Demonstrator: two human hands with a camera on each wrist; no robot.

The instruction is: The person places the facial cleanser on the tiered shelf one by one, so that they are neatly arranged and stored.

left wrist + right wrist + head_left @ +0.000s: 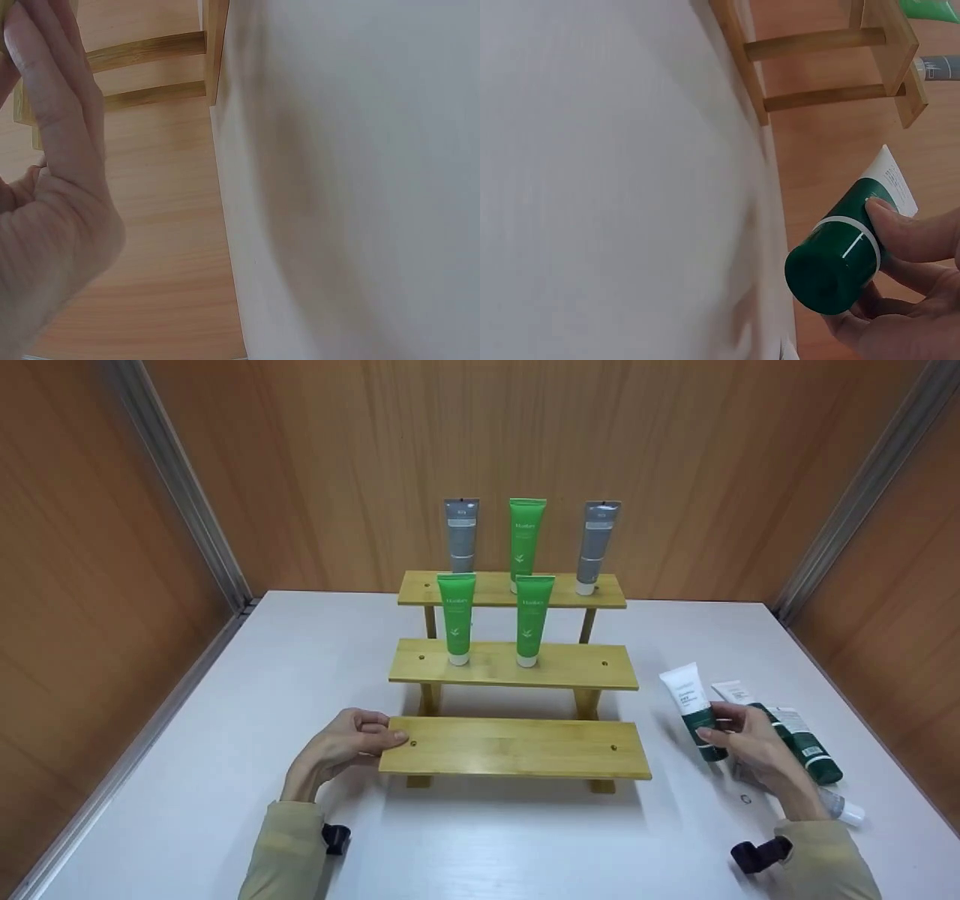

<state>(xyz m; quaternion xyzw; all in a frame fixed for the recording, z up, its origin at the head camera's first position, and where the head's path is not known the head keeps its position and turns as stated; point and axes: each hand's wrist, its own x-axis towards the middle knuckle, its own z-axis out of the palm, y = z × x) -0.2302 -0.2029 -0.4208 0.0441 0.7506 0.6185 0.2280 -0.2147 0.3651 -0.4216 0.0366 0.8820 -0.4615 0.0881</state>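
Observation:
A three-step wooden display stand is in the middle of the head view. My left hand grips the left end of its lowest step, thumb on top of the board. Out to the right, my right hand pinches a white and dark green tube between thumb and fingers, its green cap pointing down. Two green tubes, one on the left and one near the centre, stand caps down on the middle step. The top step bears a green tube between two grey tubes.
Beside and beneath the right hand lie two more white and dark green tubes and a grey tube with a white cap, partly hidden by the wrist. A small ring-shaped thing is nearby. Wooden panels enclose the white table.

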